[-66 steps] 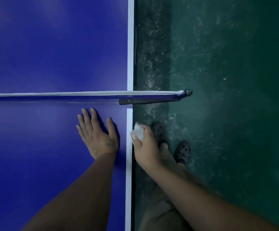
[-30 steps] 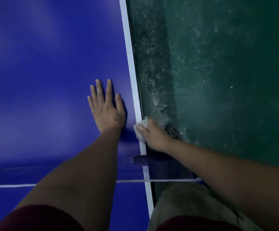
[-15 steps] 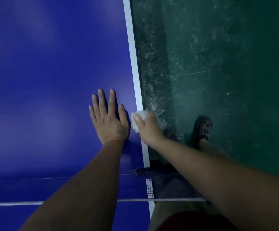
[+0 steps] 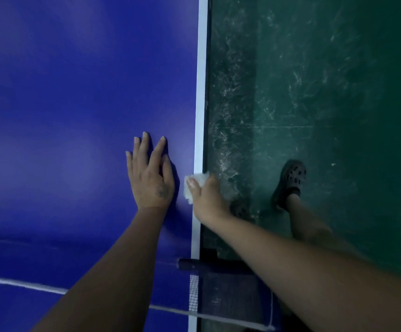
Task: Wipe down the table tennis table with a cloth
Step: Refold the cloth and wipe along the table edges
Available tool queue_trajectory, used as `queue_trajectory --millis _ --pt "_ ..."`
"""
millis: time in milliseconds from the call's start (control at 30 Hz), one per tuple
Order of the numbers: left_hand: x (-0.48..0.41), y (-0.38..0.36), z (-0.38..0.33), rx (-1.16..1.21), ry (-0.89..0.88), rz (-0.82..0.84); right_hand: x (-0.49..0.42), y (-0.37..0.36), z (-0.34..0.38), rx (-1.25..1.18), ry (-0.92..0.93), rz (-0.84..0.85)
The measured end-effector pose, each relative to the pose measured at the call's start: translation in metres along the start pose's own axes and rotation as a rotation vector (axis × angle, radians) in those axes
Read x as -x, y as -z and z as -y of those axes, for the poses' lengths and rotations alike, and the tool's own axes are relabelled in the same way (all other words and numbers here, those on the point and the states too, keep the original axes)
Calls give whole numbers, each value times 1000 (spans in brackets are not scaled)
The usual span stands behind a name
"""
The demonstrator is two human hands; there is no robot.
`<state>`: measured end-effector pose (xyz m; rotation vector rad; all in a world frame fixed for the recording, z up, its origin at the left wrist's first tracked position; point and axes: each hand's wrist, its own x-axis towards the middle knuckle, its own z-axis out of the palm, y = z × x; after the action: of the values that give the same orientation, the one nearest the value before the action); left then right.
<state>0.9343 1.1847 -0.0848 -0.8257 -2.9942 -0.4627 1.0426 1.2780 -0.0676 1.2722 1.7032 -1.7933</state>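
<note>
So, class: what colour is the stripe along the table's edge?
White, running along the blue table's edge stripe; the head view shows it.

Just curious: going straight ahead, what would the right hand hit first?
Nothing visible: the right hand, gripping the cloth, would follow the white edge line, which looks free to the picture's top.

Blue table (image 4: 74,92), flat, had a white line along its right edge. Small white cloth (image 4: 195,185), wadded, sat on that edge line, gripped in the right hand (image 4: 210,200).
</note>
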Motion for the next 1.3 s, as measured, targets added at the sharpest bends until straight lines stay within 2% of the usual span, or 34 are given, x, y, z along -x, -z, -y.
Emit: queue_trajectory --millis 100,167,233,300,367,433,500,567,667,767,900,1000,1133,1200,1300 --pt "-50 -3 -13 11 74 -24 -43 19 37 -30 33 -83" --pt "-89 -6 -23 59 164 -10 -86 41 80 -67 117 -59" --pt "-126 -11 -32 81 207 15 -112 56 104 -58 123 -62" --pt "-155 -18 -40 42 207 47 -108 49 96 -40 84 -82" --pt "-174 -25 -47 3 229 59 -82 40 77 -56 10 -11" --pt "-180 -31 -52 -38 260 53 -65 44 69 -51 -42 59" --pt "-178 -34 -52 -54 272 30 -90 60 90 2 18 59" --pt "-178 -37 -50 -50 283 5 -133 80 131 52 108 20" --pt "-179 -40 -50 -45 297 -17 -180 97 171 8 71 -101" --pt "-181 -40 -50 -53 310 -26 -152 83 146 -1 94 -64" --pt "-182 -40 -49 -57 310 -18 -118 80 132 53 -59 19" --pt "-182 -41 -49 -58 316 -6 -168 101 177 106 -17 -8" --pt "-184 -42 -47 -66 310 -8 -228 127 232 -44 -19 -110" --pt "-184 -42 -47 -67 307 -8 -215 121 217 -65 30 -69" --pt "-184 -43 -47 -72 297 -4 -160 101 176 -35 -26 18"
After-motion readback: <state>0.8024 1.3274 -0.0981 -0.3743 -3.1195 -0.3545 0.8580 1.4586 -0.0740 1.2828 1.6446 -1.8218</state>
